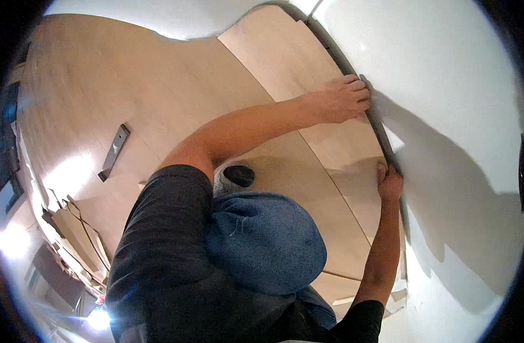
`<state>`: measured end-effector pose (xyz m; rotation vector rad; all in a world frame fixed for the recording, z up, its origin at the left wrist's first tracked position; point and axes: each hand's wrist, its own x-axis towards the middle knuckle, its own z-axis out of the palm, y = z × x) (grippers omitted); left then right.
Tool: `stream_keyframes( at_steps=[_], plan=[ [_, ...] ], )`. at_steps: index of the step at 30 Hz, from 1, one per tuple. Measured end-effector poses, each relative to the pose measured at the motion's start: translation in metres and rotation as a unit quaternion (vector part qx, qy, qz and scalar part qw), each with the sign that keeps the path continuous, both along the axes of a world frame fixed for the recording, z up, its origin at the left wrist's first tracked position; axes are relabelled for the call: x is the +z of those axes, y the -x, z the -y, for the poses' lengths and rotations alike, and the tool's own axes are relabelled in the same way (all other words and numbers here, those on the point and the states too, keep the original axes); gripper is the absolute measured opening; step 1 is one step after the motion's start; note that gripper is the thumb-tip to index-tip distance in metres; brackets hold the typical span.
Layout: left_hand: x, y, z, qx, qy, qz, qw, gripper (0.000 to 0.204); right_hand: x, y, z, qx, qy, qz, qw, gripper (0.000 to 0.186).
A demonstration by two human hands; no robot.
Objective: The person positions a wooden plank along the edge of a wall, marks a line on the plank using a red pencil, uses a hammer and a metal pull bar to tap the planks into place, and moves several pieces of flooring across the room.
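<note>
Fingers [356, 87] of left hand [337, 102] and right hand [391, 184] curl at the edge of a floorboard [336, 140], grip unclear; it lies mainly left of them, its length following the wall [445, 74], both hands touching.

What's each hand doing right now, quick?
Left hand: fingers bent at the wall-side edge of the light floorboard; whether its grip is closed can't be told.
Right hand: partly curled near that edge; hold can't be told.

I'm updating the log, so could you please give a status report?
Left grip, right grip: both at wall-side edge of pale plank. Plank alongside white wall, dark gap between. Dark bar off left, not in the way.
</note>
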<state>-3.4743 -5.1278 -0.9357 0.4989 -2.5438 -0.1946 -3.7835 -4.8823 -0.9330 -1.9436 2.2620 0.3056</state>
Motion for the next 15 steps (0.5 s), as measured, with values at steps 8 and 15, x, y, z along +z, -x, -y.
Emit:
stream_keyframes(
  at_steps=[8, 15],
  plan=[
    [-0.012, 0.007, 0.002, -0.013, -0.087, 0.089, 0.992, 0.033, 0.001, -0.001, -0.043, -0.149, 0.048, -0.035, 0.987, 0.051],
    [0.002, 0.003, -0.007, -0.045, -0.097, 0.122, 0.987, 0.022, 0.012, -0.007, -0.088, -0.143, 0.182, 0.001, 0.973, 0.037]
  ],
)
